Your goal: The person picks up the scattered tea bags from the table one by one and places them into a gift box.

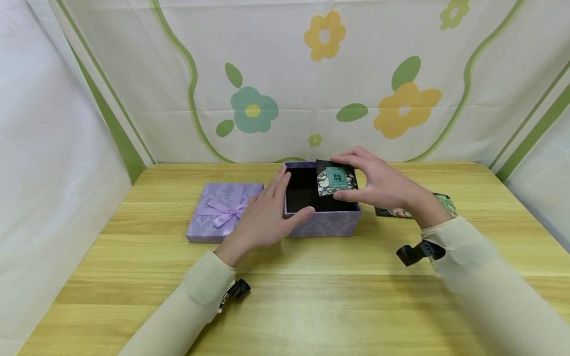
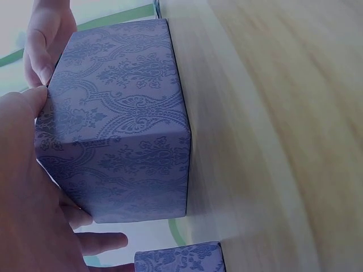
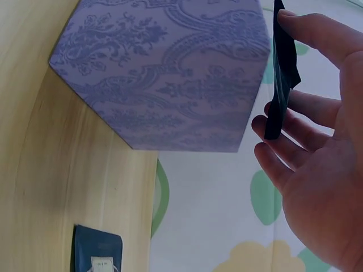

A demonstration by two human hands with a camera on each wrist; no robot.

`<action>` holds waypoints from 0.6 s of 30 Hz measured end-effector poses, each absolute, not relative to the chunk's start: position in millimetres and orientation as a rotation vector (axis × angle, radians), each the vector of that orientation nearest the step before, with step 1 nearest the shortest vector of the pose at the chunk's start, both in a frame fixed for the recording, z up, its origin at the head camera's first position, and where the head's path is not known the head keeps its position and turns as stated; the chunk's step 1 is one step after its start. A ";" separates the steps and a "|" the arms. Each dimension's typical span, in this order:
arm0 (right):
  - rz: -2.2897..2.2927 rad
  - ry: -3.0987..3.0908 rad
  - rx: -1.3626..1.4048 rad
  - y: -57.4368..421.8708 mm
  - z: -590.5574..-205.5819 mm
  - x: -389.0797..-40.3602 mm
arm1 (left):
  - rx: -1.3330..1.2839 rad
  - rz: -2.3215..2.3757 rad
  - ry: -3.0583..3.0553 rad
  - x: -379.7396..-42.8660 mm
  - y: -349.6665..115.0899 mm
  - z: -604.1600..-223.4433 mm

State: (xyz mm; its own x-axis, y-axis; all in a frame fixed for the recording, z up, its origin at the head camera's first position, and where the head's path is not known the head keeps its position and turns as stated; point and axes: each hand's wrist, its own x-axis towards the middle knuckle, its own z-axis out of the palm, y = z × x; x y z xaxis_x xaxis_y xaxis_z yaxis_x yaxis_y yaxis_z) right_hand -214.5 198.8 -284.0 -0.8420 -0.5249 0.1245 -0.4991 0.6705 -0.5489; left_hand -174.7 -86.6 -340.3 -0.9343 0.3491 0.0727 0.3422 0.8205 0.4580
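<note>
A purple patterned gift box (image 1: 322, 225) stands uncovered on the table, its dark inside showing. My left hand (image 1: 267, 215) rests at its left side, fingers fairly straight along the edge and the thumb on the front rim; in the left wrist view the thumb touches a corner of the box (image 2: 119, 90). Over the right part of the opening, my right hand (image 1: 378, 180) pinches a flat black packet (image 1: 337, 179) with a green label and white floral print. The right wrist view shows that packet (image 3: 282, 79) edge-on between thumb and fingers, beside the box rim.
Left of the box lies its purple lid (image 1: 209, 205) with a ribbon bow, partly behind my left hand. Another dark packet (image 1: 392, 212) with green print lies to the right, partly under my right wrist. A flowered cloth (image 1: 289, 64) hangs behind the wooden table (image 1: 311, 296).
</note>
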 end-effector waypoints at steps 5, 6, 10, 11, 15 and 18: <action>-0.925 2.814 -0.865 192.3 -289.5 -218.0 | 0.569 0.747 2.987 -175.1 -86.6 -340.1; -0.926 2.812 -0.868 190.9 -290.7 -218.6 | 0.570 0.748 2.987 -175.3 -86.6 -340.2; -0.917 2.806 -0.890 185.0 -294.1 -219.9 | 0.572 0.756 2.985 -175.0 -86.8 -340.2; -0.912 2.806 -0.897 183.4 -294.6 -220.0 | 0.573 0.757 2.984 -174.8 -86.8 -340.2; -0.879 2.808 -0.934 178.2 -296.2 -220.5 | 0.571 0.760 2.980 -174.5 -85.8 -339.2; -0.847 2.808 -0.962 175.3 -298.7 -221.9 | 0.569 0.755 2.979 -174.4 -84.9 -338.4</action>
State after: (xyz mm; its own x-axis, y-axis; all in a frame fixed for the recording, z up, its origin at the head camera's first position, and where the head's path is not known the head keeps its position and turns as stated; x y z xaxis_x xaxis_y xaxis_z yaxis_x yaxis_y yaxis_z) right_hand -221.9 175.3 -298.7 -0.8046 -0.5814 0.1210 -0.5514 0.6557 -0.5158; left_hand -174.4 -84.9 -338.4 -0.9336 0.3509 0.0724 0.3430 0.8170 0.4636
